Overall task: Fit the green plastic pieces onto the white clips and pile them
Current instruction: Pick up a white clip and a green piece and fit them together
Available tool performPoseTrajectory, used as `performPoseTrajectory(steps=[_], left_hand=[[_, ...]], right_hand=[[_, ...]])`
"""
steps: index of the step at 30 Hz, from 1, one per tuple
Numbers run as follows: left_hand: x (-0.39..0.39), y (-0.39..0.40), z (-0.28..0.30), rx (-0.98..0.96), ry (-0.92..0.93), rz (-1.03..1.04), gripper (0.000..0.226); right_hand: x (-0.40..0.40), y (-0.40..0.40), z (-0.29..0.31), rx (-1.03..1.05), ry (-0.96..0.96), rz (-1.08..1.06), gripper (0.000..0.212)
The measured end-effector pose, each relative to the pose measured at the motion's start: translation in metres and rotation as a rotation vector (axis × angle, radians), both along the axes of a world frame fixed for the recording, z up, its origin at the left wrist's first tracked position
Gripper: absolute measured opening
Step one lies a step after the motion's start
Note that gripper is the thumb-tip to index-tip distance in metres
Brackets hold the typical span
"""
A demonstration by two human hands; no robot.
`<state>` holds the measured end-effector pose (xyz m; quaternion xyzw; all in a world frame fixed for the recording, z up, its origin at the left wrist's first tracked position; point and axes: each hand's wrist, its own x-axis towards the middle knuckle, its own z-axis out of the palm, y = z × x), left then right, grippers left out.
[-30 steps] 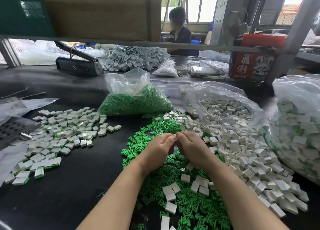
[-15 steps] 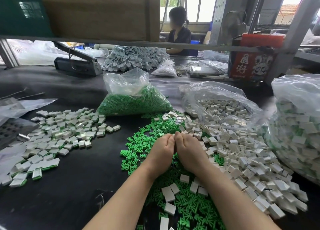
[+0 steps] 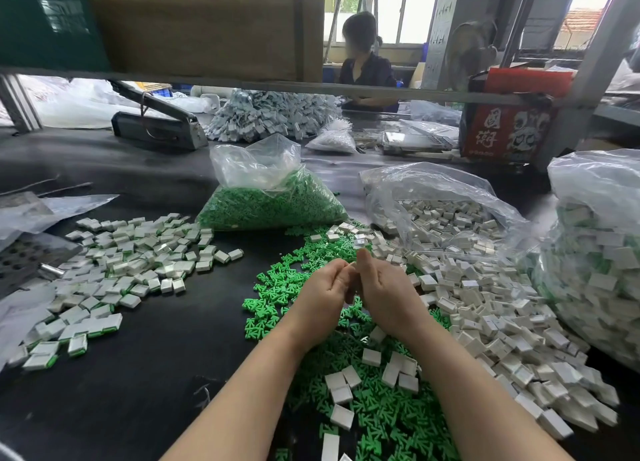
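Observation:
My left hand (image 3: 323, 294) and my right hand (image 3: 386, 292) meet knuckle to knuckle above a spread of loose green plastic pieces (image 3: 273, 290). Both have their fingers curled inward and press together on something small that the fingers hide. Loose white clips (image 3: 485, 308) lie heaped to the right of my hands. A few white clips (image 3: 372, 356) also rest on the green pieces near my wrists. A pile of fitted white-and-green clips (image 3: 131, 263) spreads across the black table at the left.
A clear bag of green pieces (image 3: 270, 207) stands behind my hands. A bag of white clips (image 3: 446, 214) lies open at the right, and a bag of fitted clips (image 3: 595, 270) at the far right. A person (image 3: 363, 58) sits beyond the shelf rail.
My two hands have lifted slightly and moved a little away from me while staying pressed together. My right thumb now sticks up. The piles have not moved.

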<state>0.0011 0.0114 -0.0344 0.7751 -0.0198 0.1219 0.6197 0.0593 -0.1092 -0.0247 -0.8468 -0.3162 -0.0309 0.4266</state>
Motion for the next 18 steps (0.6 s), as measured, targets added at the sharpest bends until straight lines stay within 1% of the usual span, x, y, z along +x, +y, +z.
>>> performPoseTrajectory(steps=[2,4,6,8,11,13,15,18], left_hand=[[-0.001,0.001,0.004,-0.007,-0.064,0.022,0.028],[-0.002,0.000,0.009,-0.082,-0.089,0.033,0.025],[-0.003,0.000,0.011,-0.181,-0.069,0.044,0.024],[-0.003,0.000,0.011,-0.214,-0.056,0.083,0.026],[-0.005,-0.002,0.011,-0.251,-0.042,0.052,0.030],[-0.007,-0.004,0.013,-0.279,-0.055,0.022,0.029],[-0.008,-0.005,0.015,-0.251,-0.092,0.038,0.026],[-0.008,-0.005,0.018,-0.234,-0.147,0.097,0.013]], right_hand=[[0.001,0.001,0.003,0.167,0.170,-0.029,0.067],[0.001,0.000,0.006,0.304,0.347,-0.048,0.067],[0.000,-0.001,0.010,0.354,0.484,0.001,0.070],[-0.002,-0.002,0.012,0.350,0.583,0.094,0.077],[-0.004,0.000,0.012,0.328,0.649,0.228,0.084],[-0.006,0.001,0.012,0.358,0.670,0.258,0.077],[-0.007,0.002,0.012,0.397,0.686,0.260,0.067],[-0.006,0.003,0.010,0.436,0.692,0.282,0.062]])
